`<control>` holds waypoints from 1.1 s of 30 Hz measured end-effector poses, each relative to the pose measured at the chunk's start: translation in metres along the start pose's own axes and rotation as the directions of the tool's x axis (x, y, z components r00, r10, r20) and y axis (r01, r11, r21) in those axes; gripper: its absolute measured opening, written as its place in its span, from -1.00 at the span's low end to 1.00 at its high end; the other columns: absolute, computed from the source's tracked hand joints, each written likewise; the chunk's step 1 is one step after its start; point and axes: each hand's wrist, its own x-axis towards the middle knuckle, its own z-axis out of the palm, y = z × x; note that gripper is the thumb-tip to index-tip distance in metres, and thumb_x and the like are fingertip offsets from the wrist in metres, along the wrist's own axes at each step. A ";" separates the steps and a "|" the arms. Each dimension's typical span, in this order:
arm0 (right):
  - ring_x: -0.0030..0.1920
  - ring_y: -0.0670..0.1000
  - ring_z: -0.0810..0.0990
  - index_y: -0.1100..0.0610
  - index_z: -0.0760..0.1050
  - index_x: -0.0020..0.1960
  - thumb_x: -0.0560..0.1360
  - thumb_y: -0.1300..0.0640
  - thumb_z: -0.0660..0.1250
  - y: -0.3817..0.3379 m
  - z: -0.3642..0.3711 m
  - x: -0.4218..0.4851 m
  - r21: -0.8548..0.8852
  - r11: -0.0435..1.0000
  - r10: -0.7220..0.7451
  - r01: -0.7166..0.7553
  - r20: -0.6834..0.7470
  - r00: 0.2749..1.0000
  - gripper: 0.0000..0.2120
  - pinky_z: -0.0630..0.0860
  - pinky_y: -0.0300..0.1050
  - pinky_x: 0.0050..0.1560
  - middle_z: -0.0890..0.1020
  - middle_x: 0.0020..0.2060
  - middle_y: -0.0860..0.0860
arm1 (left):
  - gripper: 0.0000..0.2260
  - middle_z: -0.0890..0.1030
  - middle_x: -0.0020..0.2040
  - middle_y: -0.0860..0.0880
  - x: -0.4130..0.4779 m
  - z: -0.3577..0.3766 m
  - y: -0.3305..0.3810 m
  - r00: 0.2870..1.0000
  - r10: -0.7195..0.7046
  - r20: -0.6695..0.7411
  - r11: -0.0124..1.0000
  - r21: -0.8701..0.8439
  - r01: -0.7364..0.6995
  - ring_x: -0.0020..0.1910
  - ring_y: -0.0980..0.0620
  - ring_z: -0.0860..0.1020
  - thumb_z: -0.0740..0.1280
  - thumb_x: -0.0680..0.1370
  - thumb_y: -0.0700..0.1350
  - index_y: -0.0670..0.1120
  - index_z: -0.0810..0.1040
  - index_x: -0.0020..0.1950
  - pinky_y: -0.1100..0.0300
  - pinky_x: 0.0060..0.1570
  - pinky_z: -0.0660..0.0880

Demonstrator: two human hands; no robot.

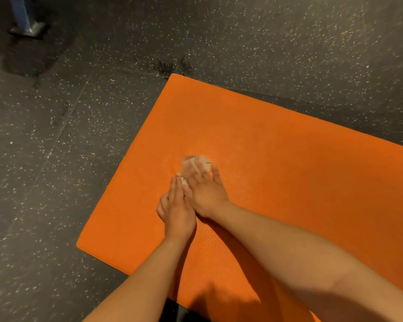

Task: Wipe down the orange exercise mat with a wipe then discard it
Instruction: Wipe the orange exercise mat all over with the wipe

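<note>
The orange exercise mat lies flat on the floor, its far left corner pointing up the frame. A small white wipe sits on the mat near its left end, blurred by motion. My right hand lies on the wipe with straight fingers and presses it against the mat. My left hand is flat on the mat right beside it, fingers straight, its fingertips touching the wipe's near edge. Most of the wipe is hidden under my right fingers.
Dark speckled rubber floor surrounds the mat on the left and far sides. A metal foot of a stand or machine stands at the far left corner of the view. A dark object shows at the mat's near edge.
</note>
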 end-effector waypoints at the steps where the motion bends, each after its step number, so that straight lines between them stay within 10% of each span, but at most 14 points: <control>1: 0.57 -0.06 -0.43 -0.02 -0.15 0.66 0.72 -0.13 -0.22 -0.003 0.001 -0.001 -0.015 0.998 -0.067 0.067 0.030 0.997 -0.45 -0.46 0.23 0.50 -0.28 0.62 -0.10 | -0.50 -0.03 0.63 0.17 -0.001 -0.002 -0.003 1.000 0.023 0.007 1.000 -0.012 -0.023 0.46 0.04 0.18 0.06 0.71 -0.09 0.08 0.04 0.65 0.06 0.42 0.03; 4: 0.59 -0.06 -0.37 -0.09 -0.19 0.65 0.69 -0.22 -0.19 0.017 -0.007 0.005 -0.088 0.991 -0.097 0.100 0.036 0.995 -0.42 -0.47 0.27 0.48 -0.27 0.62 -0.14 | -0.48 -0.01 0.64 0.13 -0.006 -0.002 -0.011 0.995 0.093 0.021 0.995 0.028 -0.093 0.49 0.02 0.17 0.10 0.69 -0.13 0.04 0.04 0.64 0.03 0.45 0.07; 9: 0.57 -0.02 -0.42 -0.06 -0.29 0.64 0.70 -0.16 -0.22 0.033 -0.012 0.001 0.038 0.970 0.241 -0.241 -0.020 0.970 -0.43 -0.46 0.27 0.48 -0.33 0.60 -0.10 | -0.47 -0.07 0.64 0.09 -0.018 0.006 -0.007 0.996 0.085 0.033 0.995 0.046 -0.086 0.56 0.07 0.02 0.08 0.69 -0.16 -0.03 0.02 0.65 0.03 0.52 -0.07; 13: 0.55 -0.04 -0.47 -0.08 -0.33 0.63 0.71 -0.14 -0.17 0.001 0.011 -0.049 0.064 0.992 0.105 -0.106 0.014 0.994 -0.43 -0.42 0.28 0.51 -0.37 0.58 -0.13 | -0.45 -0.08 0.63 0.06 -0.035 0.006 -0.010 0.989 0.129 0.071 0.992 -0.016 -0.129 0.61 0.11 -0.11 0.09 0.68 -0.22 -0.08 -0.02 0.65 0.14 0.55 -0.27; 22: 0.63 -0.03 -0.16 0.00 -0.11 0.67 0.71 -0.08 0.00 -0.004 0.013 -0.138 0.266 0.955 0.095 -0.132 0.148 0.984 -0.41 -0.20 0.11 0.59 -0.11 0.64 -0.06 | -0.54 0.14 0.63 -0.08 -0.086 -0.027 0.016 0.944 -0.022 0.328 0.968 -0.228 0.102 0.61 -0.02 0.08 0.08 0.72 -0.02 -0.12 0.20 0.61 0.12 0.56 0.02; 27: 0.63 -0.01 -0.16 -0.03 -0.10 0.66 0.70 0.07 0.13 -0.016 -0.005 -0.169 0.569 0.812 0.131 -0.129 0.038 0.991 -0.38 -0.06 -0.02 0.61 -0.16 0.64 -0.10 | -0.60 0.59 0.29 -0.04 -0.125 -0.040 0.036 0.921 -0.127 0.369 0.766 -0.553 0.328 0.22 -0.06 0.58 0.24 0.66 0.08 0.00 0.43 0.47 0.00 0.22 0.51; 33: 0.64 -0.01 -0.06 -0.03 0.03 0.66 0.66 0.13 0.22 -0.034 -0.021 -0.203 0.597 0.802 0.041 -0.021 -0.020 0.999 -0.36 0.02 -0.04 0.60 0.02 0.65 -0.03 | -0.74 0.71 0.02 -0.08 -0.142 -0.052 0.045 0.913 -0.217 0.346 0.515 -0.754 0.408 -0.01 -0.11 0.70 0.40 0.48 0.03 0.01 0.61 0.14 -0.24 0.08 0.60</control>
